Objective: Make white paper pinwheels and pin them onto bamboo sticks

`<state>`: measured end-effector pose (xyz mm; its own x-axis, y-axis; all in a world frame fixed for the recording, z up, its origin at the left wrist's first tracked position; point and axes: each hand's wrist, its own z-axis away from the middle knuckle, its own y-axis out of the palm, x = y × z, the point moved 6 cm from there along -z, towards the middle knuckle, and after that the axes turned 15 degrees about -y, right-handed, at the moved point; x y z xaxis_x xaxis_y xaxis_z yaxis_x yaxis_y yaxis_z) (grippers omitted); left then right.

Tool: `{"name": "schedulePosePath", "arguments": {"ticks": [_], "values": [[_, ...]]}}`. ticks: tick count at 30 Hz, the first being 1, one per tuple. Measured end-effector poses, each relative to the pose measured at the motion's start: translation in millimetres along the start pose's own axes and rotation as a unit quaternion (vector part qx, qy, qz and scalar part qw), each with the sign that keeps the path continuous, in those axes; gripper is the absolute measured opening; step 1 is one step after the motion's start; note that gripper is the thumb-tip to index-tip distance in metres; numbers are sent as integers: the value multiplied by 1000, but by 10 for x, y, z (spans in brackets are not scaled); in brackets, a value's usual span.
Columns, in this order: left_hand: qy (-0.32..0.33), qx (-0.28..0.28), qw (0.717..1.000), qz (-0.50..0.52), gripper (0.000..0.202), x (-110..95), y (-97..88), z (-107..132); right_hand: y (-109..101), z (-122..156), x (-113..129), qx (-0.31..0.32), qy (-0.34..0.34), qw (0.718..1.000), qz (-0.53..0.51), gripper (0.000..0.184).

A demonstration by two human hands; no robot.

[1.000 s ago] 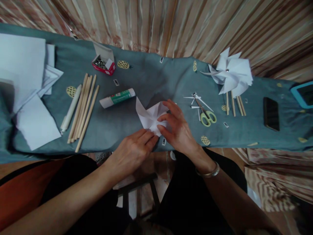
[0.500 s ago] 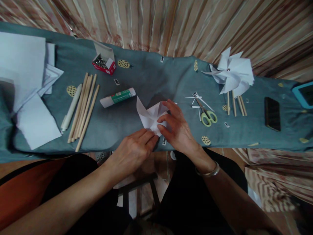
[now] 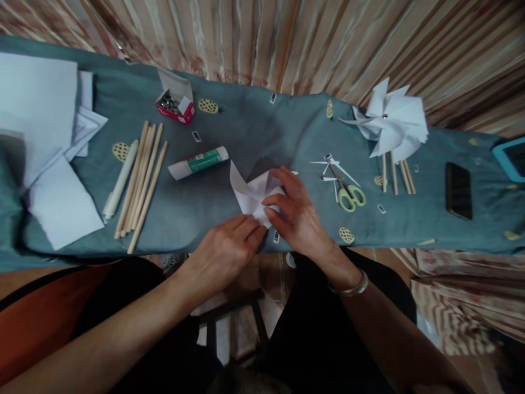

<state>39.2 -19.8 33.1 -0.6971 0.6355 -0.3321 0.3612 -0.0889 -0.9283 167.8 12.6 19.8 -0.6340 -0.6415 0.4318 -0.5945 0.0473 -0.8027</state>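
Observation:
A white folded paper piece [image 3: 250,194] with raised corners lies on the grey-blue cloth [image 3: 254,131] near its front edge. My right hand [image 3: 297,216] rests on the paper's right side, fingers curled and pressing its folds at the centre. My left hand [image 3: 223,249] lies at the paper's lower left corner, its fingertips pressed together against the edge. A glue stick [image 3: 198,162] with a green label lies just left of and beyond the paper.
Wooden sticks [image 3: 141,183] and white paper sheets [image 3: 45,148] lie at left. A red box of pins [image 3: 175,106] stands at the back. Green-handled scissors [image 3: 346,192], finished paper pinwheels [image 3: 391,126] on sticks, a black phone [image 3: 458,190] and a blue-edged tablet [image 3: 511,157] are at right.
Nothing has visibly changed apart from a slight shift of the view; both hands stay on the folded paper.

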Motion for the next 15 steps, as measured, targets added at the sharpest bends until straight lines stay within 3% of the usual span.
{"name": "schedulePosePath", "arguments": {"ticks": [15], "values": [[-5,12,1000,2,22,14,22,-4,52,73,101,26,-23,999,21,38]]}}
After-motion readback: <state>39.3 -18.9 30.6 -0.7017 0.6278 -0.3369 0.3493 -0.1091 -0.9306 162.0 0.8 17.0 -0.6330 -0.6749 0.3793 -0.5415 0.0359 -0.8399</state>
